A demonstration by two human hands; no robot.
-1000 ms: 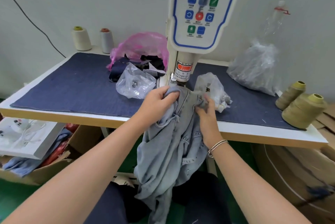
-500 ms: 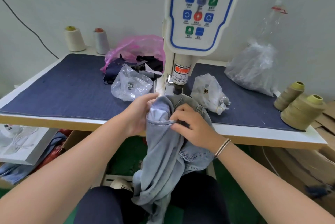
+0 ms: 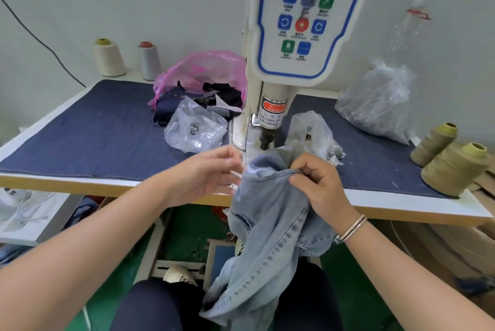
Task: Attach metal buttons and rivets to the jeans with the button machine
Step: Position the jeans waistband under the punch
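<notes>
Light blue jeans hang from the table's front edge down over my lap, their top bunched just below the button machine's punch. My right hand grips a stitched edge of the jeans near the top, fingers curled over the seam. My left hand is just left of the jeans with thumb up and fingers loosely extended; its blurred fingertips reach the fabric's left edge. Clear bags with metal buttons and rivets lie on either side of the machine's column.
The white button machine with its control panel rises at centre on a denim-covered table. A pink bag of dark scraps, thread cones, a large clear bag and cardboard boxes surround it.
The jeans came back from under the punch toward the table edge. My right hand shifted onto the stitched edge and gripped it. My left hand let go of the bunched fabric and opened.
</notes>
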